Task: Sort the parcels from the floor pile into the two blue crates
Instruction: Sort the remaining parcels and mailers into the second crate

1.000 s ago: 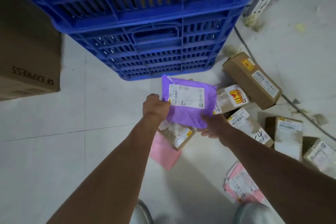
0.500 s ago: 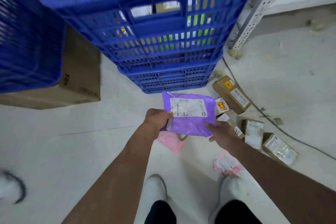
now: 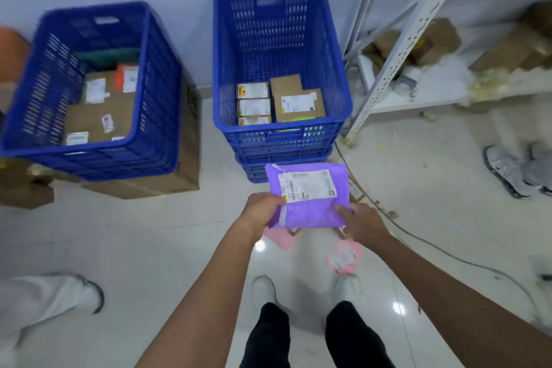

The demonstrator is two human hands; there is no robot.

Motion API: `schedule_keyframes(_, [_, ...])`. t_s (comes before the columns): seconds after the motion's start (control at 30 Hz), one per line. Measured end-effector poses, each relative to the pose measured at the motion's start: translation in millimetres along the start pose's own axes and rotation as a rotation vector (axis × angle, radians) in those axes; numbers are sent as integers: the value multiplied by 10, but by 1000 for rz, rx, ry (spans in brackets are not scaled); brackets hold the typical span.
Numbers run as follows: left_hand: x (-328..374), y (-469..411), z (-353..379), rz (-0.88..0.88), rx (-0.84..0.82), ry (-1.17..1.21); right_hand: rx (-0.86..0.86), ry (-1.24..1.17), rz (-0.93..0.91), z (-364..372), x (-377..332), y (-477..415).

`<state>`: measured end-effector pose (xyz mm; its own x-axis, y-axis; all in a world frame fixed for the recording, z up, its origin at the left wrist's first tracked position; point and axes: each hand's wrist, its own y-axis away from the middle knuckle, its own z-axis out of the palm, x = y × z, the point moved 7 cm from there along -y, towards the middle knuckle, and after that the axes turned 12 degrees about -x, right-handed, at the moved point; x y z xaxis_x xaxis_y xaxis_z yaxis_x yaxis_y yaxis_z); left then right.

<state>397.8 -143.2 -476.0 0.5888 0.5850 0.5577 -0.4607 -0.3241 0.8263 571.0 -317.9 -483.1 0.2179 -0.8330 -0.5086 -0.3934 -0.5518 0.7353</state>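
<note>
1. Now the left blue crate (image 3: pixel 143 104) shows from above. A second ago I saw only crate walls side on, so I judge that I have straightened up from the floor. It sits on a brown cardboard box (image 3: pixel 186 167) and holds labelled brown parcels and an orange one.
2. Next along, the right blue crate (image 3: pixel 280 39) is also open to my view, standing on a lower blue crate (image 3: pixel 254 172). Small labelled boxes and a flat brown carton lie at its near end.
3. My left hand (image 3: pixel 261 209) still grips the left edge of the purple parcel (image 3: pixel 310 206), fingers curled round it.
4. That parcel has come up with me, label still facing up. It hangs in the air in front of the stacked crates, not yet over either opening.
5. My right hand (image 3: pixel 363 224) keeps pinching its lower right corner, thumb on top.
6. Most of the floor pile is now hidden under the parcel and my hands. Only the pink mailers (image 3: pixel 343 257) near my shoes show clearly.
7. Further right stands a white shelf rack (image 3: pixel 418 39), and beyond it someone else's shoe (image 3: pixel 504 170).
8. For the task, the pick-up looks finished and the choice of crate is next. The print on the label is too blurred to tell which crate it calls for.
</note>
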Motion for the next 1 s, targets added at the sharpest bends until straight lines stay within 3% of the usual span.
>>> schedule_keyframes(0.27, [625,1129,-387,134,-70,0,61,-119,-104,-237,-1095,897])
schedule_keyframes(0.47, [968,1539,-574,228,-88,126,102,-293,-199,-334,-1549,1000])
schedule_keyframes(0.73, [1329,1512,-567,250,-139,290,15,-476,-246,-582,-1880,950])
schedule_keyframes(1.0, [2093,1134,-393,269,-126,191,-95,-650,-353,-1273,-2229,280])
